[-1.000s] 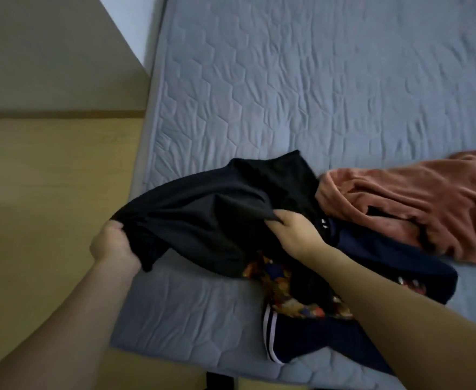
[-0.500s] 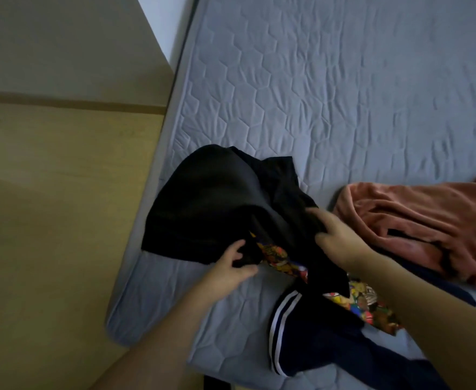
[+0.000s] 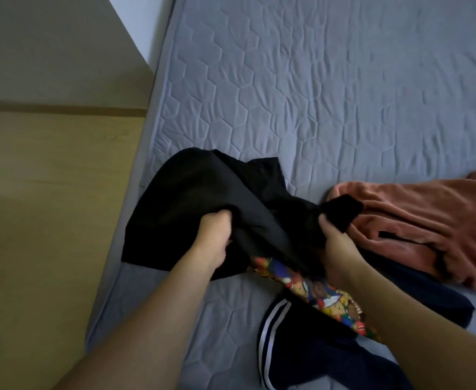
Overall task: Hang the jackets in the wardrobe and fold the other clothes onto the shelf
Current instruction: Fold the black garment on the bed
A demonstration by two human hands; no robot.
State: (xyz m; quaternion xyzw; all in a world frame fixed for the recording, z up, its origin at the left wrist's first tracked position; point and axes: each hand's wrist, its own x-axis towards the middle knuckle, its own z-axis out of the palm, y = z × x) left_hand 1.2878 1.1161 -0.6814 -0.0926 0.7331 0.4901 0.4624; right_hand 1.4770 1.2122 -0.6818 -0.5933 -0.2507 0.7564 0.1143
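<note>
Floor (image 3: 40,220) of pale wood runs along the mattress (image 3: 315,94) edge on the left. Next, the left hand (image 3: 214,235) clutches a black garment (image 3: 180,209) near that edge; the right hand (image 3: 335,237) pinches its other end. Below lie a patterned cloth (image 3: 315,291) and navy striped jacket (image 3: 301,347); rightmost, a pink garment (image 3: 428,220). Quilted grey surface stretches open beyond.

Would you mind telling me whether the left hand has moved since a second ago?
Yes. The left hand has moved right, from the mattress edge inward onto the black garment.
</note>
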